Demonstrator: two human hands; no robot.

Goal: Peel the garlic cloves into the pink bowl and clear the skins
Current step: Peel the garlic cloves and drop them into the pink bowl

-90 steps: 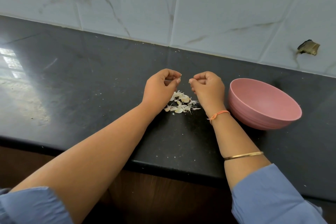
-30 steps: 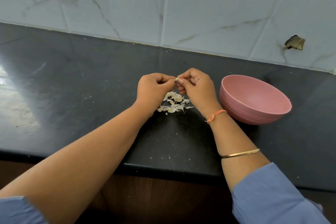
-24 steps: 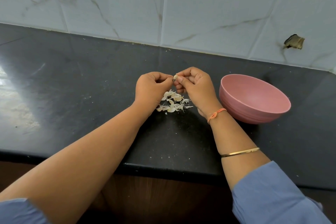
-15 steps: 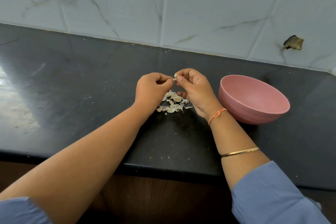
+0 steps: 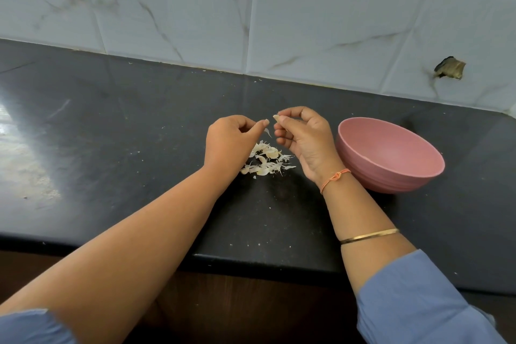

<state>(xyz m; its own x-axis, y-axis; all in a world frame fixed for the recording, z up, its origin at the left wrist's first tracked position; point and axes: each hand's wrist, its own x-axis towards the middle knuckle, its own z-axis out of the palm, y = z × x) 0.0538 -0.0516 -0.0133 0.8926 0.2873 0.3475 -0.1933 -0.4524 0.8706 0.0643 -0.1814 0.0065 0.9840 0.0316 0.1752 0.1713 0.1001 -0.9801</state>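
Right now R hand (image 5: pixel 304 145) is pinching a garlic clove (image 5: pixel 276 118) betw thumb + forefinger, above the black counter (image 5: pixel 139 134). L hand (image 5: pixel 230 145) is hovering just beside it, fingers curled. A skin sliver (image 5: pixel 267 132) is hanging just under its fingertips, can't tell if gripped. The skins pile (image 5: pixel 265 162) is lying on the counter betw both hands. The pink bowl (image 5: pixel 385 176) is sitting near, right of R hand.

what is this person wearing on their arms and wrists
Loose blue sleeves cover both upper arms, the left sleeve and the right sleeve, leaving the forearms bare. The right wrist has a knotted orange thread; a thin gold bangle sits further up that forearm.
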